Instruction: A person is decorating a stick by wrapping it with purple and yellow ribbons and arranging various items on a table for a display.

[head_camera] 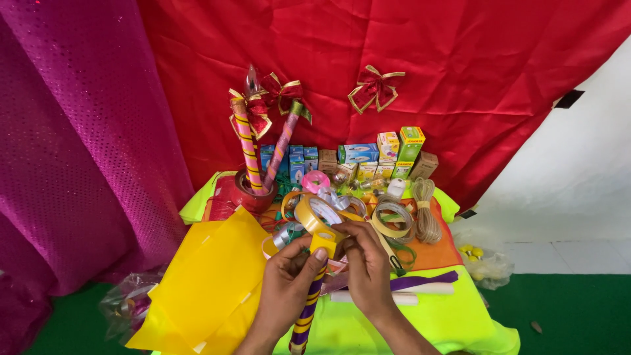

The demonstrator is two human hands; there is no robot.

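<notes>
My left hand (pixel 284 289) grips a stick (pixel 306 314) wrapped in purple and yellow ribbon, held upright over the table. A roll of yellow ribbon (pixel 314 217) sits at the stick's top, its free yellow end draped under my left thumb. My right hand (pixel 365 263) pinches the ribbon end beside the stick's top, fingers curled close to the left hand.
A red pot (pixel 250 195) holds two ribbon-wrapped sticks with bows. Several ribbon rolls, a coil of twine (pixel 426 213) and small boxes (pixel 388 154) crowd the back of the green-covered table (pixel 453 315). Yellow sheets (pixel 210 283) lie at left. Red cloth with a bow (pixel 375 87) hangs behind.
</notes>
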